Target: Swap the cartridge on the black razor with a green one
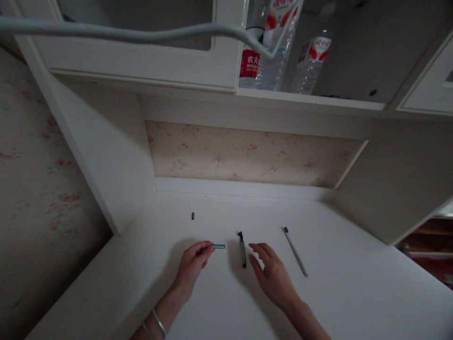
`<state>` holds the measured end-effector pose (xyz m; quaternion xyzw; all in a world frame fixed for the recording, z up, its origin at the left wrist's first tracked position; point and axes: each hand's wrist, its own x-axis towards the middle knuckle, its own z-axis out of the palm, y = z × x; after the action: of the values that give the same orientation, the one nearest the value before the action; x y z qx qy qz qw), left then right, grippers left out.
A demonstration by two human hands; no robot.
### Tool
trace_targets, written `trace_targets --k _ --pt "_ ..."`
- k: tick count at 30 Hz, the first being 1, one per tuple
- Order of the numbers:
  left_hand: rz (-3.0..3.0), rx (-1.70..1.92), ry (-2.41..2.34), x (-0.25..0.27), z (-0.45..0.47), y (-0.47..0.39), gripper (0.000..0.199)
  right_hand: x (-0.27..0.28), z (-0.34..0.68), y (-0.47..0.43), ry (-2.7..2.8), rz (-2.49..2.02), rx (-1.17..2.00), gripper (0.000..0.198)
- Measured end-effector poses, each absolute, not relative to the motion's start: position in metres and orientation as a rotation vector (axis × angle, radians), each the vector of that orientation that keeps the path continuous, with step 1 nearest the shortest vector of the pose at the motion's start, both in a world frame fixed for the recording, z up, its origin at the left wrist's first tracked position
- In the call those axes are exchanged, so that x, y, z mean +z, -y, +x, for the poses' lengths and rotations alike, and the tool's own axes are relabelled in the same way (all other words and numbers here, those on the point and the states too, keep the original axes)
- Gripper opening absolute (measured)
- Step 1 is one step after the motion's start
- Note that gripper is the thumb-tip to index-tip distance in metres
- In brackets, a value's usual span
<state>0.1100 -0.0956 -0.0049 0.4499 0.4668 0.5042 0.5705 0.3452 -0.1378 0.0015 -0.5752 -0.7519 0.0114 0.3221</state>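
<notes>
While the left hand [194, 262] is pinching a thin teal strip [218, 246], the right hand [274, 278] is hovering beside a dark slim piece [242, 252]

The teal strip is sitting above the table [219, 309], its free end pointing toward the dark slim piece without touching it. The left grip is clasping the strip by one end, between thumb and fingertips. Since so little of it is being held, a loosening pinch could be letting it drop, and a knock on the free end could be twisting it askew.

The dark slim piece is lying between the two hands, pointing away from the person. The right grip is holding nothing: thumb and fingers are standing apart, just short of the piece. A careless brush from those fingertips could be sliding or turning it.

Further out, a pale stick [295, 252] with a dark tip is lying slantwise to the right; an outward sweep of the right hand could be setting it rolling, if it is round. Beyond the left hand, a small dark green block [193, 216] is resting alone, tiny enough to be overlooked or flicked away. Overhead, bottles [250, 63] are standing on a shelf [311, 100].
</notes>
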Motion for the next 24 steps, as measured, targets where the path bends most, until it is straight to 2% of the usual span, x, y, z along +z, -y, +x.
trace_targets --k 5,10,15,24 --pt "1.096 1.117 -1.083 -0.004 0.113 0.099 0.036 0.018 0.292 0.139 2.108 -1.401 0.010 0.033" --pt "1.122 1.096 -1.088 -0.004 0.113 0.099 0.038 0.013 0.286 0.130 2.159 -1.439 -0.068 0.022" --pt "1.157 1.060 -1.083 -0.002 0.114 0.101 0.038 0.010 0.290 0.133 2.191 -1.406 -0.086 0.019" --pt "1.173 1.048 -1.081 -0.005 0.115 0.099 0.044 0.007 0.347 0.127 1.870 -1.516 -0.026 0.033"
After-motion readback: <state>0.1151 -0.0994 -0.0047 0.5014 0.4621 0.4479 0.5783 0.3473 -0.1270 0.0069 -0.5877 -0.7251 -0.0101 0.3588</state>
